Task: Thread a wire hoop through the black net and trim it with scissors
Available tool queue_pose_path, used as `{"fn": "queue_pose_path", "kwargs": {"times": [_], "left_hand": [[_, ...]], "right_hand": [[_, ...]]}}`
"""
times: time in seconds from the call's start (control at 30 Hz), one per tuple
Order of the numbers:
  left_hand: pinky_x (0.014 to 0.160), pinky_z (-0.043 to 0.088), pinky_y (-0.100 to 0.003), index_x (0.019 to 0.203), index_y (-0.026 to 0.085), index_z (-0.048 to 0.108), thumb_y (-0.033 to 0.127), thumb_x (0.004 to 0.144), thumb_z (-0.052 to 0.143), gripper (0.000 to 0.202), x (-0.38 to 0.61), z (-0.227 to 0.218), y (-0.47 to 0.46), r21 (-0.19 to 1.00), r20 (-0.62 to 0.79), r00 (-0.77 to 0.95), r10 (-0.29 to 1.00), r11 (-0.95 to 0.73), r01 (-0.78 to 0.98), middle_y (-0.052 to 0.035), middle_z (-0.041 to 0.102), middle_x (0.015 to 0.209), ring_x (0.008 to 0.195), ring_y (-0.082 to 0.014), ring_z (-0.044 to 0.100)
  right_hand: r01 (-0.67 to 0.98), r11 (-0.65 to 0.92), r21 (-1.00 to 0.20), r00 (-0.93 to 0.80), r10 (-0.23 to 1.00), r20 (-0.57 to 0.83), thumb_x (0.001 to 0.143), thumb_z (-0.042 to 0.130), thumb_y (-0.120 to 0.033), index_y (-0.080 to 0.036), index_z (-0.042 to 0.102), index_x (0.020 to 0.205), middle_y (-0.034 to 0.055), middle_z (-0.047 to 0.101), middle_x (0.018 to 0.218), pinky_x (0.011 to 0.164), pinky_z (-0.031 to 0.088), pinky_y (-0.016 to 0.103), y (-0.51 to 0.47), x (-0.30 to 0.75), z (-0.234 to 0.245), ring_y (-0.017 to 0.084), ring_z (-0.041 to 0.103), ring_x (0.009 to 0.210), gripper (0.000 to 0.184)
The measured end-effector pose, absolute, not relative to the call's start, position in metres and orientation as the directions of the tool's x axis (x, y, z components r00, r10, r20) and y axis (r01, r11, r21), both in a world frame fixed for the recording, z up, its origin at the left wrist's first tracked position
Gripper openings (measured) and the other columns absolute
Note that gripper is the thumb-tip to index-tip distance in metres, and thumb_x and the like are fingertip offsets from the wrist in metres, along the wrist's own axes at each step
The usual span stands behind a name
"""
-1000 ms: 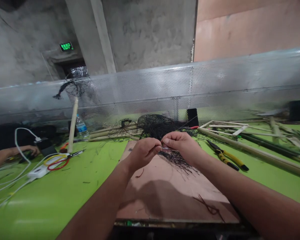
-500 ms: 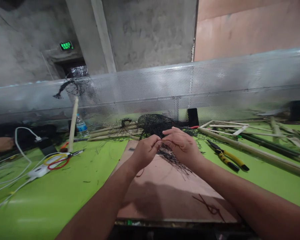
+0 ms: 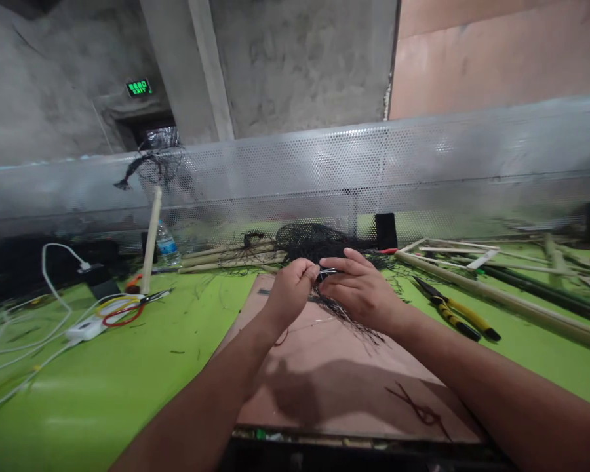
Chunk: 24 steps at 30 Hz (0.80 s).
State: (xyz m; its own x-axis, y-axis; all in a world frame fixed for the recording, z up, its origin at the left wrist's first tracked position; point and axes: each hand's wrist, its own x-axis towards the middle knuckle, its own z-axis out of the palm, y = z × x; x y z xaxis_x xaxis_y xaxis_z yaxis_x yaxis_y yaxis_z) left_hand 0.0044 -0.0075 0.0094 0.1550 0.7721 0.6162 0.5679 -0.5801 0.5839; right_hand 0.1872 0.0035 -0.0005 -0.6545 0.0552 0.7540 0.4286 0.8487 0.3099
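Observation:
My left hand point(image 3: 294, 286) is closed in a pinch, thumb against the bent fingers, at the edge of a black netting point(image 3: 307, 239). Close by on the right, my right hand point(image 3: 361, 288) has its fingers curled toward the left, with one finger raised. Dark strands with a pale glint run between the two hands; their exact shape is too small to make out. Loose strand ends point(image 3: 358, 326) hang out below my right hand, over a pinkish board point(image 3: 324, 347). The rest of the netting lies in a heap behind the hands.
Pliers with yellow-black handles point(image 3: 455, 311) and bamboo strips point(image 3: 511, 308) lie to the right. On the left are a power strip point(image 3: 86, 328) with cables, an upright bamboo stick point(image 3: 152, 242) and a water bottle point(image 3: 166, 248). A red cord point(image 3: 423, 413) rests on the board. A perforated metal screen point(image 3: 285, 177) stands behind.
The view has shifted slightly left. My hands have turned a little, and dark strands now show between them. Another person's hand at the far left is out of view.

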Motion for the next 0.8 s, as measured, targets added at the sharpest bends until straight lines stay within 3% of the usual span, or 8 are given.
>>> {"fn": "queue_pose_path", "kwargs": {"times": [0.1,0.2,0.3,0.37,0.43,0.53,0.8], "left_hand": [[0.057,0.033,-0.021,0.072,0.016,0.052,0.034,0.090,0.041,0.027,0.002,0.007,-0.004,0.570,0.646,0.155,0.748,-0.607,0.555,0.0024,0.050,0.064,0.060,-0.0102,0.043],[0.058,0.034,-0.022,0.075,0.016,0.052,0.036,0.091,0.040,0.029,-0.001,0.007,-0.006,0.472,0.696,0.212,0.686,-0.660,0.584,0.0019,0.050,0.064,0.061,-0.0106,0.044],[0.059,0.034,-0.022,0.080,0.017,0.055,0.036,0.092,0.040,0.027,-0.003,0.007,-0.011,0.331,0.722,0.318,0.615,-0.710,0.621,0.0009,0.054,0.066,0.061,-0.0110,0.048],[0.059,0.033,-0.023,0.082,0.017,0.057,0.035,0.092,0.041,0.025,-0.003,0.006,-0.013,0.226,0.732,0.390,0.559,-0.739,0.634,0.0003,0.057,0.067,0.060,-0.0112,0.050],[0.058,0.033,-0.023,0.083,0.017,0.058,0.034,0.091,0.042,0.024,-0.003,0.005,-0.014,0.158,0.740,0.429,0.519,-0.753,0.639,0.0000,0.060,0.068,0.060,-0.0113,0.052],[0.058,0.033,-0.023,0.082,0.017,0.058,0.032,0.092,0.042,0.024,-0.003,0.004,-0.012,0.131,0.734,0.450,0.508,-0.757,0.640,-0.0005,0.062,0.069,0.061,-0.0115,0.053],[0.060,0.035,-0.022,0.083,0.017,0.058,0.033,0.092,0.040,0.026,-0.004,0.005,-0.011,0.202,0.726,0.414,0.548,-0.746,0.634,-0.0011,0.062,0.072,0.064,-0.0119,0.054]], "right_hand": [[0.390,0.864,0.318,-0.690,0.046,0.722,0.087,0.048,-0.008,-0.024,0.063,0.100,-0.0024,0.070,0.100,0.111,0.022,0.043,0.005,0.191,0.001,0.017,0.050,0.120,0.026],[0.328,0.922,0.204,-0.561,0.017,0.827,0.084,0.046,-0.007,-0.023,0.060,0.108,0.0034,0.067,0.108,0.106,0.032,0.044,0.004,0.192,0.004,0.018,0.054,0.114,0.032],[0.331,0.940,-0.086,-0.397,0.221,0.891,0.086,0.048,-0.013,-0.021,0.061,0.107,0.0079,0.064,0.112,0.096,0.043,0.039,-0.001,0.190,0.008,0.019,0.057,0.110,0.026],[0.377,0.884,-0.277,-0.388,0.422,0.819,0.085,0.055,-0.024,-0.021,0.065,0.099,0.0068,0.066,0.105,0.087,0.048,0.035,-0.003,0.188,0.011,0.019,0.060,0.101,0.017],[0.414,0.825,-0.384,-0.427,0.549,0.718,0.082,0.061,-0.033,-0.021,0.067,0.090,0.0042,0.068,0.093,0.077,0.049,0.031,-0.004,0.185,0.013,0.018,0.062,0.087,0.015],[0.445,0.775,-0.450,-0.435,0.626,0.648,0.077,0.065,-0.033,-0.021,0.067,0.081,0.0017,0.068,0.081,0.069,0.046,0.029,-0.007,0.181,0.015,0.017,0.061,0.077,0.014],[0.445,0.724,-0.528,-0.360,0.684,0.634,0.078,0.059,-0.024,-0.020,0.065,0.077,0.0000,0.064,0.074,0.064,0.041,0.026,-0.012,0.176,0.013,0.014,0.056,0.072,0.008]]}}
